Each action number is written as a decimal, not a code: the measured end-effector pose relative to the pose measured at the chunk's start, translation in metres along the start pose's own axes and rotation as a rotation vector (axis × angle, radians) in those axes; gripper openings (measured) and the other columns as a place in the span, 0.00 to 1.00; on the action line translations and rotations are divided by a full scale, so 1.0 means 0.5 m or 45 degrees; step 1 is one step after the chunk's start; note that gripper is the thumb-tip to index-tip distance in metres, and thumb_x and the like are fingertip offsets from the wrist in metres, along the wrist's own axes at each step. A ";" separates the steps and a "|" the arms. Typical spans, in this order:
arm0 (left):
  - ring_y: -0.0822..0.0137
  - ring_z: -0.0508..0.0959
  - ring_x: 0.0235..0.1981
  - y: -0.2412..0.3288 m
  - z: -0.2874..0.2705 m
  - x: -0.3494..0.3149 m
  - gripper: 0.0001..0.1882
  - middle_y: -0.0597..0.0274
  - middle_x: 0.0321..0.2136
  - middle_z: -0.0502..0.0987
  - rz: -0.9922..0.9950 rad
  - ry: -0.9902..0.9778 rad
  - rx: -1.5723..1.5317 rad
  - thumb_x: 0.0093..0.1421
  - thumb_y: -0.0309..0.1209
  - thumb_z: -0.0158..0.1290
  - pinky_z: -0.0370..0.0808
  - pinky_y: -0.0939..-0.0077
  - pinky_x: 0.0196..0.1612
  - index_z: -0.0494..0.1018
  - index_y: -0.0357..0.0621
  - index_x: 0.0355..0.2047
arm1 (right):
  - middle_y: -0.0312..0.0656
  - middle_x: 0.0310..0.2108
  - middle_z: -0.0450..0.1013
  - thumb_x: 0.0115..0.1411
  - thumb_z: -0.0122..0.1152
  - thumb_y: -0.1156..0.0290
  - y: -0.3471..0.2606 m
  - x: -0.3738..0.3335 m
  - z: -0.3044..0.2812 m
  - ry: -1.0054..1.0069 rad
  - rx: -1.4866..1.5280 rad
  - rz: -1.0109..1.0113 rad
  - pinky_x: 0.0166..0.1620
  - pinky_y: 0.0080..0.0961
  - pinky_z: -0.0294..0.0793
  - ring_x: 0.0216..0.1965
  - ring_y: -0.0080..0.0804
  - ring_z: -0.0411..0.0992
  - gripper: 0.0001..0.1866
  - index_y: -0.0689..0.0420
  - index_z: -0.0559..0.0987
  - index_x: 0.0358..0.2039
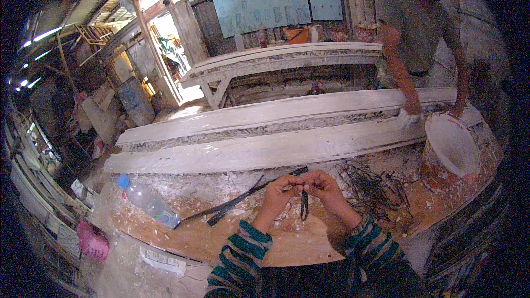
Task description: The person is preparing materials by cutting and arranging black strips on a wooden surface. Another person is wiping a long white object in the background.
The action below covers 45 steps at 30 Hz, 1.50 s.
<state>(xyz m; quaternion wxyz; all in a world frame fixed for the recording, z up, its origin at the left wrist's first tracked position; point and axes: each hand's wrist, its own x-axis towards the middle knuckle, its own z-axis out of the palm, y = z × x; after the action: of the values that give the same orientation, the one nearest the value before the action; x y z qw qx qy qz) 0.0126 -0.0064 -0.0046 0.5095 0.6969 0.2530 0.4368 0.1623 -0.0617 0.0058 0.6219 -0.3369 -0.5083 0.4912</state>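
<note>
Left hand [277, 194] and right hand [327, 189] pinch 1 black strip [304, 209], its loop hanging just below both; the step looks like knotting, and next probably calls for a steady pull.

two foreground hands [279, 194] [328, 189], one co-worker [415, 33], one blue-capped bottle [146, 199]

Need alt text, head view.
The person's left hand and right hand pinch a dark looped strip above a wooden worktable. A capped bottle lies to the left, tangled dark strands to the right; beyond, a coworker leans over long white slabs.
</note>
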 end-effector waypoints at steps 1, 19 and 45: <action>0.75 0.72 0.29 0.001 0.000 0.000 0.07 0.65 0.27 0.73 -0.017 -0.016 -0.012 0.50 0.25 0.54 0.70 0.83 0.30 0.72 0.37 0.30 | 0.33 0.29 0.68 0.50 0.59 0.73 0.000 0.001 -0.001 -0.011 -0.047 -0.008 0.39 0.21 0.66 0.33 0.22 0.66 0.07 0.56 0.71 0.29; 0.75 0.72 0.29 0.022 0.008 -0.005 0.08 0.67 0.27 0.72 -0.114 -0.020 -0.241 0.52 0.25 0.53 0.73 0.81 0.26 0.70 0.40 0.33 | 0.35 0.27 0.69 0.49 0.56 0.79 0.007 0.000 -0.016 -0.015 -0.073 0.028 0.39 0.21 0.68 0.32 0.24 0.68 0.04 0.58 0.71 0.25; 0.76 0.70 0.29 -0.006 -0.018 0.006 0.07 0.68 0.26 0.71 -0.070 -0.179 -0.209 0.48 0.23 0.55 0.69 0.83 0.31 0.70 0.39 0.28 | 0.31 0.25 0.68 0.49 0.59 0.78 -0.012 -0.010 0.004 -0.019 0.047 0.099 0.37 0.17 0.64 0.31 0.18 0.66 0.06 0.55 0.70 0.26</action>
<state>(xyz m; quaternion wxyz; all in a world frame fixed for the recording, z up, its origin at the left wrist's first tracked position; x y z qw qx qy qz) 0.0064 0.0014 -0.0057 0.5931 0.6745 0.1990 0.3922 0.1620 -0.0685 0.0104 0.6045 -0.3413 -0.4904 0.5269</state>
